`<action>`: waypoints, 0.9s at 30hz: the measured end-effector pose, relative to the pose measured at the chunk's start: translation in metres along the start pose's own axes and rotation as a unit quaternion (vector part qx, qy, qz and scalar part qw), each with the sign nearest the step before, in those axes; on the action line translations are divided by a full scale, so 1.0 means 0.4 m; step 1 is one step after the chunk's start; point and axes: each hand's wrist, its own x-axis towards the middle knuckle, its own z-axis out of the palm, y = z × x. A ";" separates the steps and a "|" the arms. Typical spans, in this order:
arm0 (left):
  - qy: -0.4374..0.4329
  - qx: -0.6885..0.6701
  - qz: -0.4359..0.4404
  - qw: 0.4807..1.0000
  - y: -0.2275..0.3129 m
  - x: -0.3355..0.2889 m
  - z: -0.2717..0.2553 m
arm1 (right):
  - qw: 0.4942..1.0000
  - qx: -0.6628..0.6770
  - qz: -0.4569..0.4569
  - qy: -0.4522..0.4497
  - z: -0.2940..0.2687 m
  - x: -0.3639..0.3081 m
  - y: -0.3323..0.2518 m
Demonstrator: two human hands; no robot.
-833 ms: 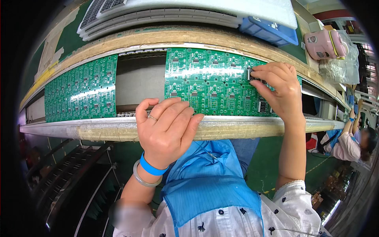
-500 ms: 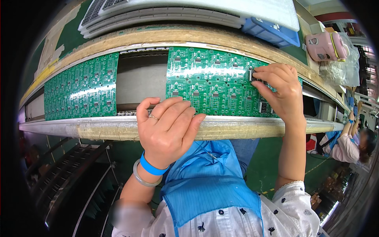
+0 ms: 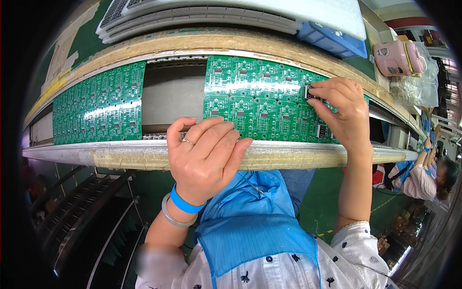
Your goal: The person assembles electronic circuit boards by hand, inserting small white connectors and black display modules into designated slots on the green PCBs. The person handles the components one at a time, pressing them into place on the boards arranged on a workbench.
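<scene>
On the rail lies a green circuit board panel (image 3: 252, 123) with rows of small repeated circuits. Over its right part, my right hand (image 3: 344, 108) is closed, thumb and fingers pinching a small black-and-white digit display (image 3: 307, 91) at the board. A second digit display (image 3: 321, 130) sits on the same panel near its front edge, just below that hand. My left hand (image 3: 204, 151) rests across the rail's front edge, fingers apart and tips at the panel's near left corner. It wears a ring, and a blue band is on the wrist. Nothing shows in it; its palm is hidden.
Another green panel (image 3: 98, 106) lies to the left, past a gap showing a grey plate (image 3: 173, 98). Behind the wooden ledge (image 3: 192, 41) are stacked white foam trays (image 3: 211, 19) and a blue bin (image 3: 332, 41). A pink case (image 3: 397, 58) stands far right. Another person (image 3: 423, 180) works there.
Both hands keep nearly the same place and grip. The view shifts very slightly; the display stays pinched in my right hand.
</scene>
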 end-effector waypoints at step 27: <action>-0.189 -0.022 0.098 0.977 0.123 0.292 0.102 | 0.995 0.054 0.062 0.054 0.018 -0.162 -0.097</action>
